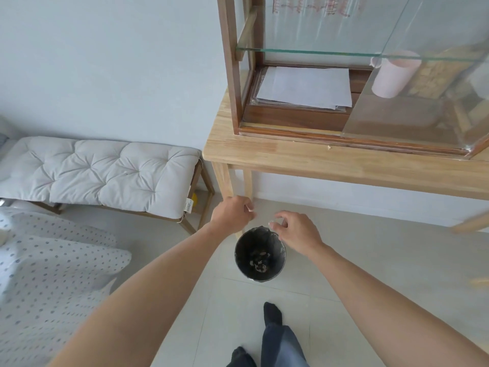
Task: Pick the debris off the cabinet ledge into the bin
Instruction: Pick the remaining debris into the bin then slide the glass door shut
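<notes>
Both hands hover over the bin [260,255] on the floor. Left hand [232,211] is loosely curled; contents cannot be told. Right hand [297,230] pinches something small at its fingertips [272,223], just above the rim. One speck of debris [329,147] remains on the table by the cabinet [291,117] base. Recommend centring each hand over the opening before release, then rubbing fingertips clean.

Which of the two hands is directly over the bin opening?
The right hand: its fingers overlap the black bin's upper right rim. The left hand is up and to the left, off the rim, over the floor by the table leg.
</notes>
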{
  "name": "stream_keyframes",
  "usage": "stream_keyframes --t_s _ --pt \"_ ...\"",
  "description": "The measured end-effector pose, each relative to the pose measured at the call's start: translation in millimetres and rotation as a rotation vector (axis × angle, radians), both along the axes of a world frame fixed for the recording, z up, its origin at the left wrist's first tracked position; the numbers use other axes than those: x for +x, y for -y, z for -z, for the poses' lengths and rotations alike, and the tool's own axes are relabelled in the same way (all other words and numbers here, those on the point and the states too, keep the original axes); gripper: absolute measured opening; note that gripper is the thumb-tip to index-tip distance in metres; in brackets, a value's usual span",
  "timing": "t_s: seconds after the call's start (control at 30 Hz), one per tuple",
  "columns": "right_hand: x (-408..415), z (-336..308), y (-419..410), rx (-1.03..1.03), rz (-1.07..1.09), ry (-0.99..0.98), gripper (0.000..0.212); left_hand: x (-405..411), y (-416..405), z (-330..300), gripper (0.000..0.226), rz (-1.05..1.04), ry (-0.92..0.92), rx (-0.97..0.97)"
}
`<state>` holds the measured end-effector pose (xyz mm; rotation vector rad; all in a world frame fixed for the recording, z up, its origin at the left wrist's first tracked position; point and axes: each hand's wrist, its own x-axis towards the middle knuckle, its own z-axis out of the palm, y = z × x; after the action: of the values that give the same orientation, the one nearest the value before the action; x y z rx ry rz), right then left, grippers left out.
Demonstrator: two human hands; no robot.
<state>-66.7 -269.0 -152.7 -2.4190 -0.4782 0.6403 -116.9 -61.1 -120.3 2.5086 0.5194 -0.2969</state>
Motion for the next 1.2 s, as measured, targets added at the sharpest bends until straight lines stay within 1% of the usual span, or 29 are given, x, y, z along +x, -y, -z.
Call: stream_keyframes --t_s 0.07,0.1,0.27,0.37,0.53,0.63,0.7,0.8,0.9,0.93,1.0,1.1,1.17,1.2 --pt "2 4 -4 -0.033 -0.024 -0.025 0.045 -1 -4 6 0.032 0.013 -0.076 0.011" --pt "3 5 -5 -0.043 -0.024 -0.026 0.048 -3 -6 8 0.035 0.008 -0.1 0.017" --pt "8 -2 -3 -0.05 -0.012 -0.007 0.047 -5 -19 8 0.037 -0.036 -0.109 0.007" --pt "13 -18 -1 -0.025 0.011 0.034 0.043 -4 -26 -7 0.035 -0.065 -0.034 -0.016" --pt "27 -68 6 0.061 0.096 0.164 0.037 6 -41 -54 0.032 -0.087 0.234 0.024" --pt "40 -110 16 0.114 0.144 0.286 0.034 19 -54 -89 0.035 -0.099 0.366 0.063" --pt "52 -140 26 0.142 0.161 0.402 0.028 30 -62 -112 0.043 -0.116 0.431 0.077" --pt "73 -181 48 0.163 0.169 0.624 0.024 48 -70 -140 0.066 -0.131 0.484 0.045" --pt "96 -209 78 0.08 0.137 0.921 0.025 66 -70 -158 0.094 -0.132 0.46 0.011" --pt "104 -215 89 0.03 0.12 1.031 0.029 71 -68 -161 0.1 -0.128 0.457 -0.018" --pt "122 -223 110 -0.096 0.08 1.193 0.046 78 -62 -162 0.105 -0.11 0.463 -0.064" --pt "145 -232 137 -0.326 0.015 1.274 0.086 88 -51 -157 0.102 -0.071 0.505 -0.109" --pt "161 -236 148 -0.418 -0.031 1.317 0.11 92 -46 -151 0.104 -0.076 0.525 -0.155" --pt "169 -238 151 -0.45 -0.051 1.342 0.119 94 -44 -148 0.106 -0.087 0.535 -0.165"
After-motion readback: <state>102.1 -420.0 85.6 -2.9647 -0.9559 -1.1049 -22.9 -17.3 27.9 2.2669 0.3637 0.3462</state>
